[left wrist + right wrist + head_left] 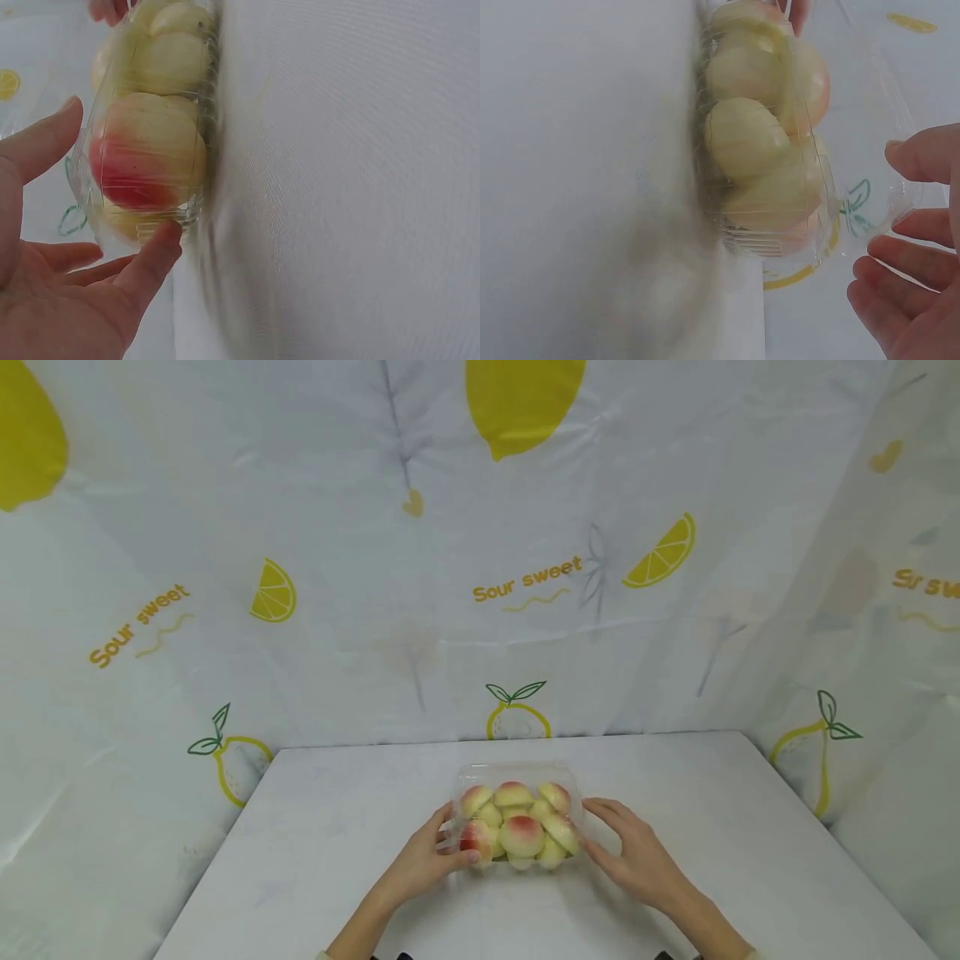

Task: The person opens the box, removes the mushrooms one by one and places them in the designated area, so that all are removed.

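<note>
A clear plastic box of several pale yellow, red-blushed peaches sits low over the white table in the head view. My left hand spans its left end, thumb toward the front and fingers along the side. In the left wrist view one fingertip meets the box's lower corner, beside a red-cheeked peach. At the opposite end is my right hand, fingers spread and fairly straight. The right wrist view has its thumb and fingers beside the clear upper edge of the box.
The white table extends on both sides of the box. Behind it hangs a white sheet printed with lemons and lettering, and the same sheet encloses both sides.
</note>
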The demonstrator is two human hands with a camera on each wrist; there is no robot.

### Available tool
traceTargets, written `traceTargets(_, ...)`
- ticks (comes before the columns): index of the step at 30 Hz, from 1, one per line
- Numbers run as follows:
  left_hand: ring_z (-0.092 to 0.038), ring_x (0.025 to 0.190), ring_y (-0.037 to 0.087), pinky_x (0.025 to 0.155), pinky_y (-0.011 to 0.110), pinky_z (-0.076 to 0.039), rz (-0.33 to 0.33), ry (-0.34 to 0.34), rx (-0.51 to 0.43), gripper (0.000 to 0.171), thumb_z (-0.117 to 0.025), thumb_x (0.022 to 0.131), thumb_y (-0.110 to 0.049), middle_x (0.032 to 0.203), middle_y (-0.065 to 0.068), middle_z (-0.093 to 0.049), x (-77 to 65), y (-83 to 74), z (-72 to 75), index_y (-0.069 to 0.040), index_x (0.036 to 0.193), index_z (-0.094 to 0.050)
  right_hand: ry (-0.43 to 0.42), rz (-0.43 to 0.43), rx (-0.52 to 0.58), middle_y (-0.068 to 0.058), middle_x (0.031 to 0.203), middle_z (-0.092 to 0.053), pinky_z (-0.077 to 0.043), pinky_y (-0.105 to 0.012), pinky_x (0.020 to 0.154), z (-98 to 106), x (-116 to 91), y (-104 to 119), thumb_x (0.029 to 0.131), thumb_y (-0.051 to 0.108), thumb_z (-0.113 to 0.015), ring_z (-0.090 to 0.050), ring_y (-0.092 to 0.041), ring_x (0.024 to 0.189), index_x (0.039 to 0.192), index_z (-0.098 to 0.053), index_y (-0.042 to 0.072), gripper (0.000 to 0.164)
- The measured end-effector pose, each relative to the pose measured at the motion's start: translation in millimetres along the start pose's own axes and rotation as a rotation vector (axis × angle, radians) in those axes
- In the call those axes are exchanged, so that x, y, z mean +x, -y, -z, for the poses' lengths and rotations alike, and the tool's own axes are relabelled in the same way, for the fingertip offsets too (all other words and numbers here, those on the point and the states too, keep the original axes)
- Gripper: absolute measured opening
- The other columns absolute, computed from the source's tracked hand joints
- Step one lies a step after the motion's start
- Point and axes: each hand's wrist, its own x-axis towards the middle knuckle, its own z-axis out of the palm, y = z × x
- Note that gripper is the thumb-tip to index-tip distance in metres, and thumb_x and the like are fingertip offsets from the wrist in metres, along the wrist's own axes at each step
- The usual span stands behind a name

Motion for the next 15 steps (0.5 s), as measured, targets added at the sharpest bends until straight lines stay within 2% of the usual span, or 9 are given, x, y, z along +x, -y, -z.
traceTargets(5,-0.046,0.135,0.048,0.102,0.049,-0.051,-0.007,-0.012,0.002,0.096,-0.082,0.086,-0.042,0.158,0.022,-0.037,4.5,3.2,-1.1,-0.004,0.158,-0.030,-0.036,-0.011,0.019,-0.007,0.122,-0.068,-0.056,-0.054,0.087,-0.1,2.9,2.2,0.084,0.010,-0.083,-0.067,-0.032,0.111,0.124,-0.068,-0.003,0.044)
traceTargets(9,-0.046,0.136,0.049,0.102,0.051,-0.051,-0.005,-0.004,-0.008,0.097,-0.083,0.085,-0.040,0.158,0.025,-0.035,6.2,3.3,-2.0,-0.003,0.157,-0.030,-0.085,-0.008,0.025,-0.005,0.120,-0.069,-0.057,-0.052,0.086,0.1,6.2,1.5,0.083,0.010,-0.085,-0.068,-0.030,0.109,0.122,-0.070,0.000,0.043)
traceTargets(12,-0.045,0.136,0.048,0.102,0.051,-0.050,-0.005,0.009,-0.036,0.095,-0.084,0.086,-0.034,0.157,0.027,-0.035,5.8,2.5,-2.1,-0.002,0.156,-0.029,-0.125,0.010,0.035,-0.005,0.119,-0.071,-0.057,-0.033,0.091,0.1,9.3,-0.3,0.081,0.008,-0.086,-0.068,-0.030,0.108,0.120,-0.071,0.001,0.042)
traceTargets(15,-0.045,0.136,0.048,0.103,0.050,-0.050,-0.010,0.019,-0.072,0.094,-0.084,0.086,-0.030,0.155,0.029,-0.034,4.3,2.7,-1.8,0.000,0.156,-0.029,-0.159,0.028,0.063,-0.006,0.116,-0.072,-0.047,-0.012,0.095,0.6,11.7,-1.2,0.078,0.004,-0.086,-0.069,-0.030,0.105,0.116,-0.072,-0.001,0.040)
